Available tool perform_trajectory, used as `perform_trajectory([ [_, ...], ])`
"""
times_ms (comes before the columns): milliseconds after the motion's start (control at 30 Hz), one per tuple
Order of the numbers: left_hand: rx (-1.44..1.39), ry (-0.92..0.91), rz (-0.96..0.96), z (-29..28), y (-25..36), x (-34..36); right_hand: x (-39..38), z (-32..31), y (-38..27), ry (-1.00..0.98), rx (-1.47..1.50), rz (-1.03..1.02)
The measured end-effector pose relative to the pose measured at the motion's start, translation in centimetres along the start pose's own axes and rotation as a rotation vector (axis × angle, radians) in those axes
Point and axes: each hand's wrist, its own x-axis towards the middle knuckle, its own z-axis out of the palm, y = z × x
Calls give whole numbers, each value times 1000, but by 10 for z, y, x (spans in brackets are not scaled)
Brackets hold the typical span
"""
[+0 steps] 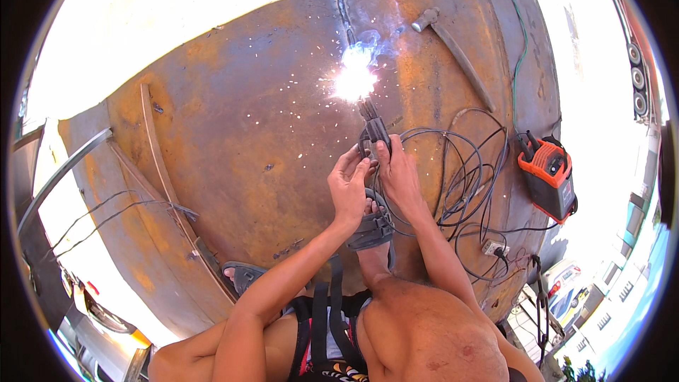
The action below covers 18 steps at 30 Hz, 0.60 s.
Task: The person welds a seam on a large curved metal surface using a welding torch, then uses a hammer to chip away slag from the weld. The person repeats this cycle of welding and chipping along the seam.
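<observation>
In my right hand is a black welding electrode holder, its jaws pointing away from me. My left hand is closed at the holder's left side, fingertips pinched against it; exactly which part they grip is hidden. Beyond the jaws a blinding white-blue arc burns on the rusty steel plate, throwing sparks and smoke. The electrode's tip is lost in the glare. From the arc a dark seam runs to the plate's far edge.
A hammer lies right of the arc. Black cable coils spread beside my right arm, near an orange-black welding machine and a socket block. Metal strips lie at left. My sandalled foot rests below my hands.
</observation>
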Motion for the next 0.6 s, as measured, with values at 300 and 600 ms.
perform_trajectory([
  [300,2,-6,3,-2,-3,1,-1,0,0,-8,-19,20],
  [600,8,0,-12,2,2,-1,0,1,4,4,-7,-13],
])
